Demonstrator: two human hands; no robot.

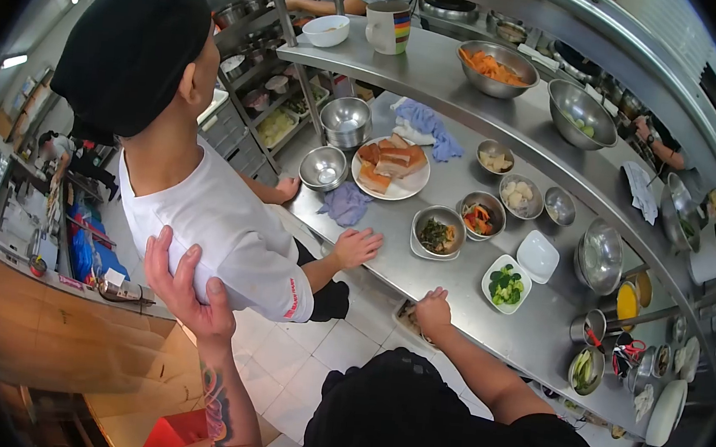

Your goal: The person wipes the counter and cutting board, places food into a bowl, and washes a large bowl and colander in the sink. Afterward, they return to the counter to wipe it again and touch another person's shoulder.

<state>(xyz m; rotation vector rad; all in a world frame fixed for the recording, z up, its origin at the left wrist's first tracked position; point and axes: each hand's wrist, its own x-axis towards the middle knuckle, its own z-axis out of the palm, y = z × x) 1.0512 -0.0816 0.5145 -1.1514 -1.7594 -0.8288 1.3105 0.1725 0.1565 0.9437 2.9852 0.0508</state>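
My left hand (192,286), with a tattooed forearm below it, is raised against the back of a co-worker's white shirt (231,212). Its fingers are apart and hold nothing. On the front edge of the steel counter (389,252) rests my right hand (433,312), fingers laid over the top and holding no object. Nearest to it are a steel bowl of cooked greens and pale pieces (438,232) and a white square bowl of broccoli (506,286). The co-worker's hand (358,247) lies at the counter edge left of mine.
Slabs of roasted meat (393,165) lie on a white plate beside blue cloths (345,204). Several steel bowls stand across the counter. An overhead shelf (430,77) carries a striped mug (388,29) and a bowl of orange pieces (493,67). A red object (173,437) stands below left.
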